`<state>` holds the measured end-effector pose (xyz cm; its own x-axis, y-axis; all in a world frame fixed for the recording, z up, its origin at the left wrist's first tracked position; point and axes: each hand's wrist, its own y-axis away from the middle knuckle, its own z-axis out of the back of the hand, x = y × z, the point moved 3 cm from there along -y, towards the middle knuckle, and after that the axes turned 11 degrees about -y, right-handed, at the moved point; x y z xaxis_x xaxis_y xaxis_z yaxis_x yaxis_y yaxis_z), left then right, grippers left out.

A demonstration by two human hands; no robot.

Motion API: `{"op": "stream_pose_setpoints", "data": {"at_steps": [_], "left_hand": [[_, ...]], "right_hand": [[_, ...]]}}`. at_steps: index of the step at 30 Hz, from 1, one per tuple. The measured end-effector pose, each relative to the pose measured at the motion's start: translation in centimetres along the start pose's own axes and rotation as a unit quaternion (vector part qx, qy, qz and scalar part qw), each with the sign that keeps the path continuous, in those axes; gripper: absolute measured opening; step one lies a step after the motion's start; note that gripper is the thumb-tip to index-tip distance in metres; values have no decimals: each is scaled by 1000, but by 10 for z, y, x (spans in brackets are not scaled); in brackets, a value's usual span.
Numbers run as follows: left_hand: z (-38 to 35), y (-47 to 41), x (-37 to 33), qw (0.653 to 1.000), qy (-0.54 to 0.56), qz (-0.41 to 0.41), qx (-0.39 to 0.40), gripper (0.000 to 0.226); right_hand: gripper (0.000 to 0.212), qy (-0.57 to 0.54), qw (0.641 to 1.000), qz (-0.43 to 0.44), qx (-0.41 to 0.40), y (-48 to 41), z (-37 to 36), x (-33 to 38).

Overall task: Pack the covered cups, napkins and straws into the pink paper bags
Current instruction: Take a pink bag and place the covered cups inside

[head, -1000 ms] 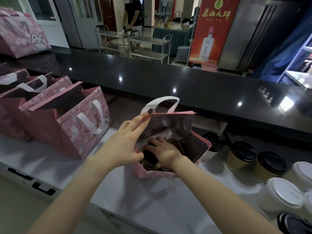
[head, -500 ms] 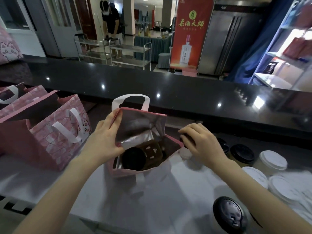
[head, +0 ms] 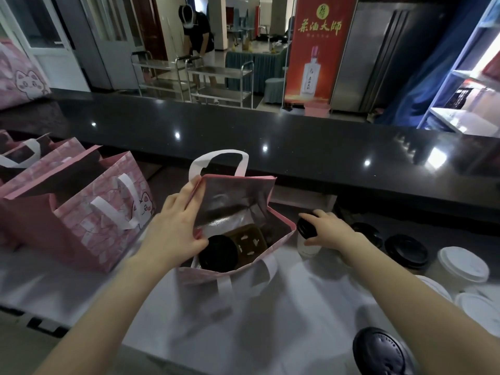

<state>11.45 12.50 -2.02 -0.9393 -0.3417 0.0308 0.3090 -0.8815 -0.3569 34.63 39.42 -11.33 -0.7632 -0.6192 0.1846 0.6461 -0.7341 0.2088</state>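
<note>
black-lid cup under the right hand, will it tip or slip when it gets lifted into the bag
Likely tippy: the cup looks tall and narrow, so a sideways push could topple it. The right hand grips it near the black lid, which may pop loose if squeezed. Its pale paper wall probably dents easily.

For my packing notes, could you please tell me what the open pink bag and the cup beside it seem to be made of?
Pink bag: likely paper outside, creased; inside looks like shiny silver foil. Cup: pale matte wall, probably paper; glossy black lid, seemingly plastic.
</note>
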Motion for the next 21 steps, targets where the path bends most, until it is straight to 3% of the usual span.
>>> {"op": "stream_pose_setpoints", "data": {"at_steps": [6,10,17,21], "left_hand": [[0,-1,-3,1000,-14,-8,0,116],[0,1,-2,1000,-16,-11,-6,115],[2,3,-4,1000,-14,-18,-3,113],[3,5,-6,1000,-10,-24,-1,115]], "right_hand": [[80,-27,998,49,-39,33,7,9],[76,-63,986,93,-121,75,30,19],[70,-114,936,214,-256,160,103,38],[72,-137,906,284,-282,184,130,67]]}}
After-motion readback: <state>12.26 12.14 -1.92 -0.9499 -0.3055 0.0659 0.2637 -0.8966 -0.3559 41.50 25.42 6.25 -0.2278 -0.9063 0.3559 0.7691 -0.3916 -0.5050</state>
